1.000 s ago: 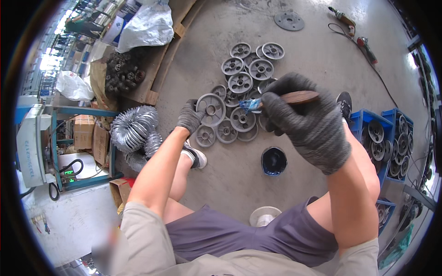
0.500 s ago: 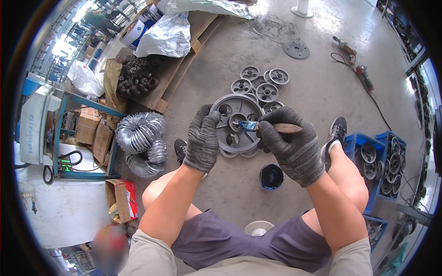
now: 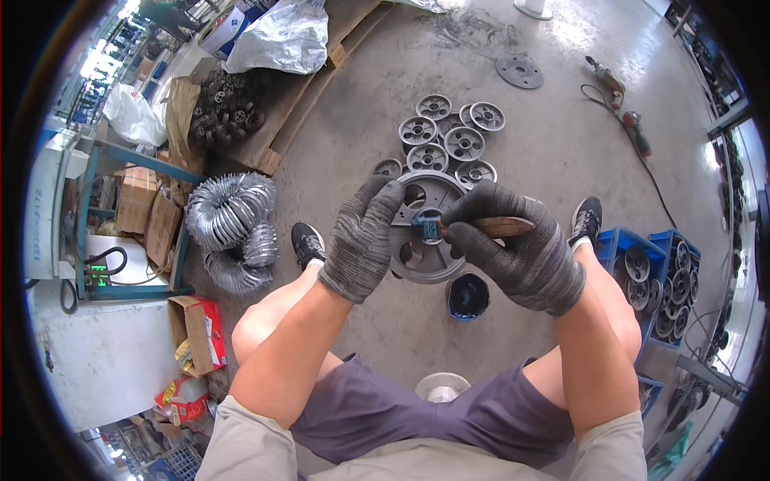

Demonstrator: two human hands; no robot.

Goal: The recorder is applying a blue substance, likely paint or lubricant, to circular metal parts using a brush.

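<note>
Left hand (image 3: pixel 362 236) gripped grey wheel (image 3: pixel 441 194) by left side; right hand (image 3: pixel 513 248) pinched brush (image 3: pixel 505 227). Bristles (image 3: pixel 430 229), clear of wheel one second earlier, reached hub (image 3: pixel 417 218): brushing seemingly begun. Dark pot (image 3: pixel 468 297) stood nearside of wheel, loose wheels (image 3: pixel 464 144) beyond it.

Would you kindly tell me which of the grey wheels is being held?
The grey wheel gripped at its rim by the left hand, with the brush at its middle; the piled wheels beyond it lie on the floor.
</note>
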